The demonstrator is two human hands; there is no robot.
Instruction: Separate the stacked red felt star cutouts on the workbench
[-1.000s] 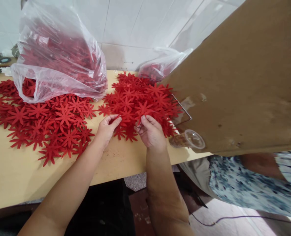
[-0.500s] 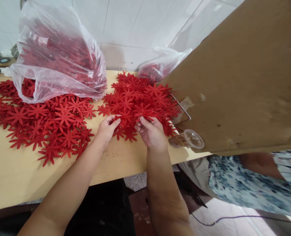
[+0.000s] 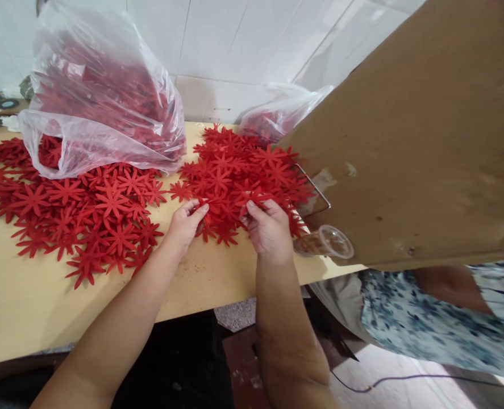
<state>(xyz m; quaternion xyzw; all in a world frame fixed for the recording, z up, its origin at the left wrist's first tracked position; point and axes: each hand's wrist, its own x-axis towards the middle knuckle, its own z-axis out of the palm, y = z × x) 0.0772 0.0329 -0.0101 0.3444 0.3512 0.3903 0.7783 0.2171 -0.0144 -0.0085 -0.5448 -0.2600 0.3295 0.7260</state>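
Note:
My left hand (image 3: 187, 225) is closed in a pinch on a red flower piece (image 3: 204, 207) with long narrow petals, at the front of the right-hand pile. Beside it my right hand (image 3: 269, 228) also pinches, thumb against index finger, with red petals at the fingertips; the other fingers curl under. What exactly lies between them is partly lost against the pile of red flower pieces (image 3: 221, 165) behind. A second, wider pile of the same flower pieces (image 3: 111, 201) spreads over the table left of my hands.
A clear plastic bag (image 3: 107, 113) full of red pieces sits on the left pile; a smaller bag (image 3: 277, 116) stands behind. Right of my hands are a clear plastic cup (image 3: 336, 241) on its side, a wire handle (image 3: 317, 190) and a big brown board (image 3: 413, 142). Another person's patterned clothing (image 3: 396, 318) shows beyond.
My right hand has shifted slightly to the right, away from my left hand. My left hand stays nearly where it was, still pinching. The piles and bags look the same.

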